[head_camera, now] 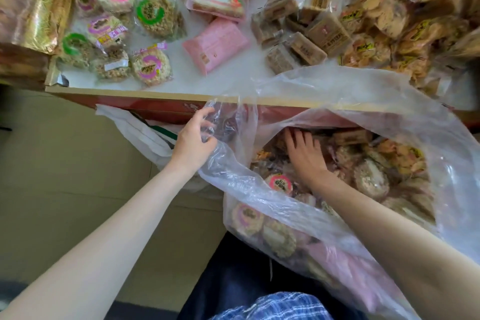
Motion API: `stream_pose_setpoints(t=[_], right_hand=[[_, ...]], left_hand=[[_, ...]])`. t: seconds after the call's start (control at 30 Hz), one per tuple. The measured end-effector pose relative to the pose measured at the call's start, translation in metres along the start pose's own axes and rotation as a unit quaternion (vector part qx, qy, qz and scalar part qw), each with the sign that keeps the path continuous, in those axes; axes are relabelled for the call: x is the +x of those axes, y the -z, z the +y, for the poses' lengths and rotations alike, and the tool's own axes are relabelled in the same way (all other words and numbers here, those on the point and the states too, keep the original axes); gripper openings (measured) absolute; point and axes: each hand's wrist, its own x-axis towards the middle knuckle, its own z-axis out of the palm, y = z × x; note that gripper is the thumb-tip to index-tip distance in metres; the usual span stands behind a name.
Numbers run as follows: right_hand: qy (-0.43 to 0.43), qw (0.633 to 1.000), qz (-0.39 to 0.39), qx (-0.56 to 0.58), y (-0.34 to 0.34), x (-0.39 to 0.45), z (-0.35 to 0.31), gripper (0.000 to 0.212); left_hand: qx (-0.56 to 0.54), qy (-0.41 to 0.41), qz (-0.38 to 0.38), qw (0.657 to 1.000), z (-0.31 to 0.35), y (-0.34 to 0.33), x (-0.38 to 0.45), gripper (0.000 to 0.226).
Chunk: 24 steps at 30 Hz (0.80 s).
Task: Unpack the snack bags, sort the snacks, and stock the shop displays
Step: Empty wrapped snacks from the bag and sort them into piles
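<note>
With my left hand [193, 138] pinching the clear bag [389, 101] rim open, I keep my flat, empty right hand [305, 156] on one snack type.

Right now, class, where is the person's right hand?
In the head view, the right hand is right of centre, reaching down inside the big clear plastic bag, fingers spread over the snack packs, just below the table edge.
</note>
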Motion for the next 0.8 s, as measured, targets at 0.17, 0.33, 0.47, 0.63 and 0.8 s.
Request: stream_pose_setpoints(t=[0.17, 0.33, 0.47, 0.63, 0.8], right_hand=[[0.0, 1.0, -0.001, 0.0, 0.0, -0.002, 0.015, 0.069], [0.027, 0.967, -0.113, 0.229, 0.019, -0.02, 0.021, 0.074], [0.008, 0.856, -0.113, 0.505, 0.092, -0.062, 0.055, 0.071], [-0.017, 0.707, 0.014, 0.707, 0.185, -0.061, 0.082, 0.054], [-0.093, 0.667, 0.193, 0.713, 0.244, 0.039, 0.087, 0.073]], left_hand=[[0.0, 0.007, -0.007, 1.0, 0.004, -0.005, 0.0, 0.057], [-0.003, 0.003, -0.013, 1.0, 0.011, -0.007, 0.002, 0.057], [-0.03, 0.011, -0.008, 0.999, 0.015, -0.008, 0.006, 0.055], [-0.04, 0.017, 0.001, 0.999, 0.018, -0.01, 0.008, 0.056], [-0.043, 0.011, -0.001, 0.999, 0.023, -0.004, 0.004, 0.058]])
